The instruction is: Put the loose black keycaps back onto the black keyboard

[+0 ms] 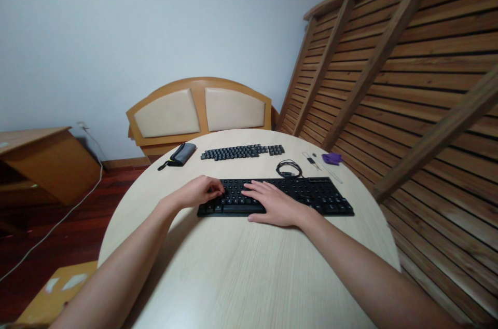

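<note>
A black keyboard (324, 198) lies across the middle of the round table. My left hand (202, 191) is over its left end, thumb and fingers pinched together at the keys; whatever they hold, if anything, is too small to make out. Flat across the centre of the keyboard rests my right hand (274, 204), fingers spread and thumb near the front edge. Behind the keyboard, loose black keycaps (233, 152) lie in rows, with a smaller group of keycaps (276, 150) at their right. The coiled black cable (288, 168) sits just beyond the keyboard's back edge.
A grey and black pouch (182, 154) lies at the table's back left. Toward the right are a small wire tool (311, 161), a thin white stick (332, 173) and a crumpled purple cloth (331, 158). Wooden slats (404, 85) lean beside the table (233, 277) on the right.
</note>
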A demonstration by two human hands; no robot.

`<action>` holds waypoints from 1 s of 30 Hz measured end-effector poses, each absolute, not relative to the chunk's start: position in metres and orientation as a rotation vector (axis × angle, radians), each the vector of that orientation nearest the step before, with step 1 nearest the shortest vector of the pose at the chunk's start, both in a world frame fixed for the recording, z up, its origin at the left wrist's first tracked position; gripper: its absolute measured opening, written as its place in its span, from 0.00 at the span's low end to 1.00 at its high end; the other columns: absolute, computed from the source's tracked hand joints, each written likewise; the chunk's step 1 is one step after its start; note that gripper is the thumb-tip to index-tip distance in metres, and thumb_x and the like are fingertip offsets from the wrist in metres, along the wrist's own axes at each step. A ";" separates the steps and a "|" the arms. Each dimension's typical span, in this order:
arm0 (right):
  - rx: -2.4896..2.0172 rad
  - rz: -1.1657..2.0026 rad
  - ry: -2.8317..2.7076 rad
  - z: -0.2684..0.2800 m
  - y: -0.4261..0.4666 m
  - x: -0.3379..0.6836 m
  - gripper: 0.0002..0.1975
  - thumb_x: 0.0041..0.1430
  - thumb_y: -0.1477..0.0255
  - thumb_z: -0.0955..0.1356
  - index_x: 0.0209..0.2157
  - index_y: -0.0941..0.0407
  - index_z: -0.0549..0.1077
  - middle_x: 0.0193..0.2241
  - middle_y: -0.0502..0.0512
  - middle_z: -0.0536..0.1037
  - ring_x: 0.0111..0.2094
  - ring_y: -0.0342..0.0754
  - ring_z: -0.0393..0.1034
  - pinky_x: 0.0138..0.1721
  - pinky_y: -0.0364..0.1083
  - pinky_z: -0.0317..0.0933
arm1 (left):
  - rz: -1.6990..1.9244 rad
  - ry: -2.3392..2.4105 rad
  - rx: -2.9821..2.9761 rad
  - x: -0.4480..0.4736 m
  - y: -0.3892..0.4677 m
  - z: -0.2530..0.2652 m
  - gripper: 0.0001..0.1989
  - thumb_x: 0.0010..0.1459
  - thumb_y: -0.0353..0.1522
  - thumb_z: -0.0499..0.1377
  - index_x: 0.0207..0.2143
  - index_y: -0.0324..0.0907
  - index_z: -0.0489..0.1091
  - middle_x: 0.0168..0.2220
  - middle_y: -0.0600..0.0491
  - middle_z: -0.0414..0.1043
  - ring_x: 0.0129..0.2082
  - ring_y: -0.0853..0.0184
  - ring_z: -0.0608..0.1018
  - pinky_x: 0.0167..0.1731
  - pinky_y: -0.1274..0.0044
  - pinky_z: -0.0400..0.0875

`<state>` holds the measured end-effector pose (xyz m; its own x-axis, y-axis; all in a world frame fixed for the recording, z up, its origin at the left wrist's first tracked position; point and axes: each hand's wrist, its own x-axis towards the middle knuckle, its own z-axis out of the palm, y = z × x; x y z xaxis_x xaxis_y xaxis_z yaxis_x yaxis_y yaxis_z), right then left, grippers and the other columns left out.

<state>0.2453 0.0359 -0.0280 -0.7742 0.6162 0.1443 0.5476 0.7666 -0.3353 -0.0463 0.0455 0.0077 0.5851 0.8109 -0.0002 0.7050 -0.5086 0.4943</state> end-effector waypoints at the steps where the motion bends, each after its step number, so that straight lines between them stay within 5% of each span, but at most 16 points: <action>1: -0.913 0.402 -2.718 -0.028 0.036 0.245 0.38 0.59 0.47 0.67 0.66 0.50 0.61 0.69 0.57 0.55 0.69 0.59 0.46 0.68 0.60 0.41 | 0.327 1.206 2.368 -0.047 0.046 0.007 0.11 0.61 0.32 0.55 0.40 0.39 0.77 0.37 0.49 0.81 0.35 0.65 0.79 0.37 0.77 0.71; 30: -0.913 0.417 -2.709 -0.028 0.036 0.245 0.38 0.59 0.47 0.67 0.66 0.49 0.61 0.69 0.57 0.56 0.69 0.60 0.46 0.68 0.61 0.41 | 0.324 1.217 2.204 -0.049 0.052 0.001 0.12 0.57 0.37 0.59 0.34 0.38 0.77 0.31 0.50 0.80 0.29 0.65 0.77 0.29 0.78 0.67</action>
<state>0.2450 0.0356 -0.0276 -0.7717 0.6193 0.1447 0.5470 0.7624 -0.3457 -0.0486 0.0515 0.0007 0.5509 0.8317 -0.0697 0.6868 -0.4043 0.6040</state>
